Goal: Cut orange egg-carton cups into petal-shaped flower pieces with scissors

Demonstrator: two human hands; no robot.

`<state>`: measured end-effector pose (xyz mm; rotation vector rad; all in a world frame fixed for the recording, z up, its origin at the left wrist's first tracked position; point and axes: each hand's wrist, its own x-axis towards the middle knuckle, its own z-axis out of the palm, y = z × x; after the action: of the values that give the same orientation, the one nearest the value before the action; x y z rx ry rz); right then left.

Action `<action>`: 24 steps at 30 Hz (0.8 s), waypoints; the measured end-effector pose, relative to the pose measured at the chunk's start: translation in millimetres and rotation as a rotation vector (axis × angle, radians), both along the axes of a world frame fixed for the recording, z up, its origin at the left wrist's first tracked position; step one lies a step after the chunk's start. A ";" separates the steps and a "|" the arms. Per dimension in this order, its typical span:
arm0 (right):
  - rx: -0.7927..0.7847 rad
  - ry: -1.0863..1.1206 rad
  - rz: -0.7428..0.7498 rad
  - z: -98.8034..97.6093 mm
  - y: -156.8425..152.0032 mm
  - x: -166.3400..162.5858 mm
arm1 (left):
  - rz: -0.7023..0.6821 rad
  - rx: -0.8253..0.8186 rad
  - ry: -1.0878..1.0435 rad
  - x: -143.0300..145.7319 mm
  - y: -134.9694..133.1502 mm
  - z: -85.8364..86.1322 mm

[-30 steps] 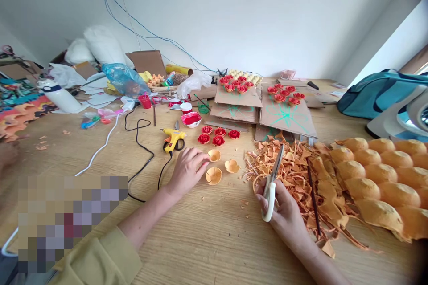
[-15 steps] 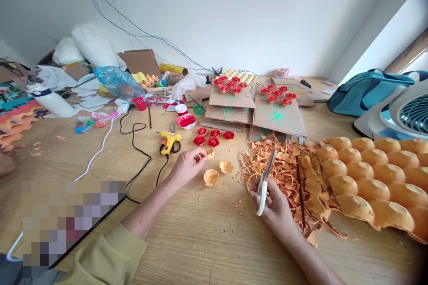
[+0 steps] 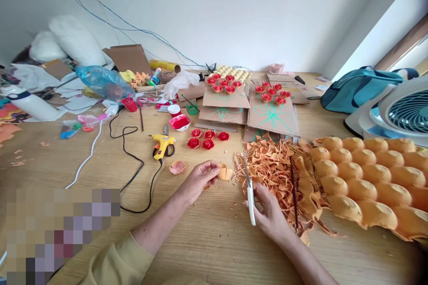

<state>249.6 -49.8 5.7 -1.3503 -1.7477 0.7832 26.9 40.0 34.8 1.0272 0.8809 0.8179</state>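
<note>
Thumb and fingers of my left hand (image 3: 202, 180) pinch an orange egg-carton cup (image 3: 225, 173) with its rim cut into petals. Just right of it, my right hand (image 3: 269, 213) grips scissors (image 3: 251, 200) by their white handle, blades pointing up and away. The blades are close to the cup; whether they touch it I cannot tell. A pinkish petal cup (image 3: 177, 167) lies left of my left hand, and a bit of orange shows beneath that hand. Several red paper roses (image 3: 207, 144) sit beyond my hands.
Orange carton scraps (image 3: 270, 164) pile up beside the egg tray (image 3: 364, 173) at right. A yellow glue gun (image 3: 162, 146) with a black cord lies left, near a dish of red paint (image 3: 179, 122). Roses stand on cardboard (image 3: 272, 120) behind. A fan (image 3: 397, 107) is far right.
My left hand has moved right and nearer with the petal cup, toward the scissors. The scissors have turned more upright. The view has shifted slightly to the right.
</note>
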 end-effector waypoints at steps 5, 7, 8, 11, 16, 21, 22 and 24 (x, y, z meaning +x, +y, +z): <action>-0.023 -0.128 0.054 8.2 1.4 2.9 | -0.044 -0.129 -0.145 3.3 -5.3 -7.8; -0.035 -0.165 0.069 12.2 1.4 3.0 | -0.056 -0.154 -0.159 4.0 -7.3 -9.1; -0.046 -0.177 0.075 14.1 1.1 3.0 | -0.058 -0.154 -0.155 4.3 -8.2 -9.3; -0.102 -0.159 0.098 20.3 -0.7 2.6 | -0.064 -0.111 -0.116 5.3 -10.7 -8.4; -0.343 0.198 0.200 29.2 -4.1 2.5 | -0.110 -0.021 -0.058 5.2 -12.8 -5.2; -0.582 0.612 0.291 26.6 -5.5 5.1 | -0.173 -0.070 -0.107 6.1 -14.9 -0.4; -0.616 0.665 0.296 25.0 -6.0 5.8 | -0.197 -0.097 -0.124 6.7 -15.9 0.7; -0.661 0.732 0.306 22.0 -7.3 7.1 | -0.238 -0.163 -0.173 8.2 -18.4 2.1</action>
<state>256.7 -57.1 27.7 -0.9675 -1.1367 1.8712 35.1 21.6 36.9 0.8843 0.6517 0.6133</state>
